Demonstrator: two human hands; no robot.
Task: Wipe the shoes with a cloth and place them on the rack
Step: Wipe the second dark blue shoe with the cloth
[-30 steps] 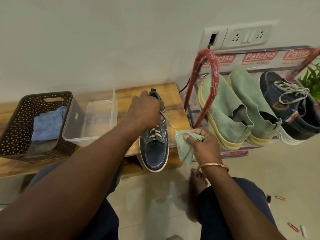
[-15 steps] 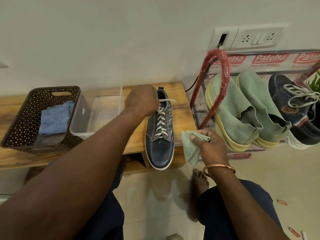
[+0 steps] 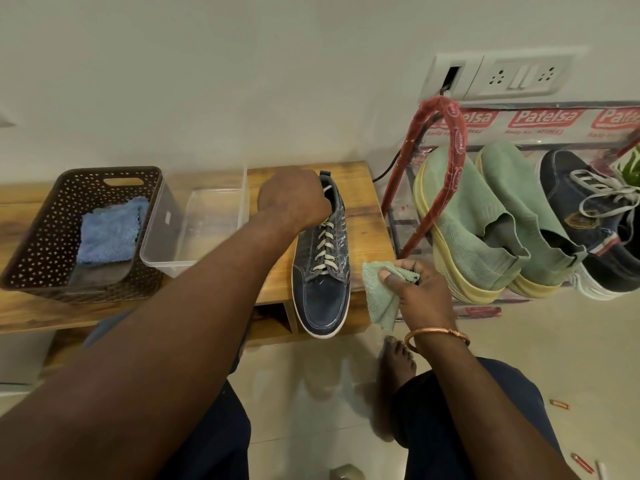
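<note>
Right in front of me runs the long wooden desk (image 3: 363,216), flat against the far wall. Off its right end stands the rack (image 3: 410,209), its red-wrapped frame arching up beside the desk. Far left on the desk sits a brown perforated basket (image 3: 31,258), and just right of it, touching it, a clear tub (image 3: 194,233).

On to the shoes. The navy shoe (image 3: 323,299) lies lengthwise near the desk's right end, heel toward the wall and toe poking out over the near edge, laces up. Over on the rack, a pair of green slip-on shoes (image 3: 464,216) leans toes-up at the left, with a dark lace-up shoe (image 3: 581,216) to their right.

My left hand (image 3: 294,199) reaches across and sits on the navy shoe's heel. The fingers (image 3: 320,199) are curled down over the collar and gripping it, the tips hidden behind my knuckles. My right hand (image 3: 422,289) hovers just right of the shoe's toe — not touching it — clenched around a bunched green cloth (image 3: 381,299), thumb pressing it down while a loose corner hangs toward the floor.

Smaller bits: a folded blue cloth (image 3: 107,233) lies in the basket, and a copper bangle (image 3: 436,336) circles my right wrist.
</note>
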